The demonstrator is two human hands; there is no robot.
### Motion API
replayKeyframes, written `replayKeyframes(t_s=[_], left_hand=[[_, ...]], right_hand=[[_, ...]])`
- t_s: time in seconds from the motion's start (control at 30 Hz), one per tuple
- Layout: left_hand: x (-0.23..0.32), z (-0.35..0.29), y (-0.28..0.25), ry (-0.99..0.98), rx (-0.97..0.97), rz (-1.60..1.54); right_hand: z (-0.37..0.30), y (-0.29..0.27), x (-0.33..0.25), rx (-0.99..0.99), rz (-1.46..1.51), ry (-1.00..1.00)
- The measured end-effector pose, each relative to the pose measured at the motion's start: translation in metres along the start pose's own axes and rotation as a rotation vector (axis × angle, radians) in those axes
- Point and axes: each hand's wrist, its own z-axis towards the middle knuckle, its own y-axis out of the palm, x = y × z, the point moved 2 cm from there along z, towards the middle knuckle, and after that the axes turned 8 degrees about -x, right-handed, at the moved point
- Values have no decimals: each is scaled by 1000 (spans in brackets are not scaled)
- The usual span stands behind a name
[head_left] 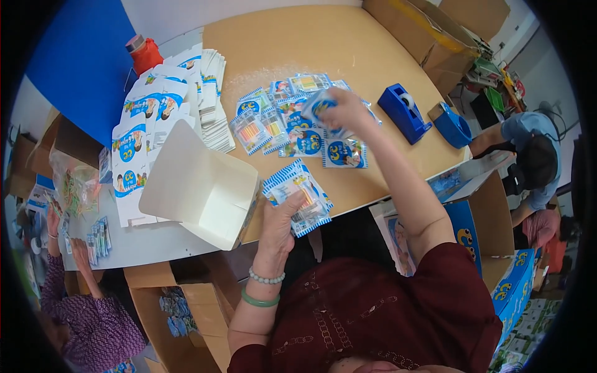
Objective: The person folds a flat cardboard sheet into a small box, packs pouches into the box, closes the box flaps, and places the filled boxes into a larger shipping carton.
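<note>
My left hand (283,217) is closed round a small stack of blue-and-white packets (305,193), thumb on top, just past the table's near edge. Clear windows in them show coloured sticks. Over the table, my right hand (342,112) pinches a single packet (318,107), slightly blurred, above a spread pile of similar packets (300,142). To the left of my left hand stands an open white carton (214,196), its flap folded out and its visible inside bare.
Flattened printed cartons (155,124) lie stacked at the left, near a red-covered bottle (144,55). Blue tape dispensers (404,113) stand at the right. Cardboard boxes (429,37) flank the table. One person (93,323) handles packets at left; another (532,149) is at right.
</note>
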Motion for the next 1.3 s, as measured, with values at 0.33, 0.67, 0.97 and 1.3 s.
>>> replayKeyframes(t_s=[0.33,0.67,0.97,1.3], left_hand=[[-1,0,-6,-63,-20,4],[2,1,-1,-42,-51,-22],[-2,-1,-8,-46,-40,-13],[-2,1,-8,-69,-36,-13]], right_hand=[[42,13,-46,-475,204,318],[40,-7,-11,71,314,-46],[84,-68,-38,-559,-184,-107],[109,-35,0,-531,426,191]])
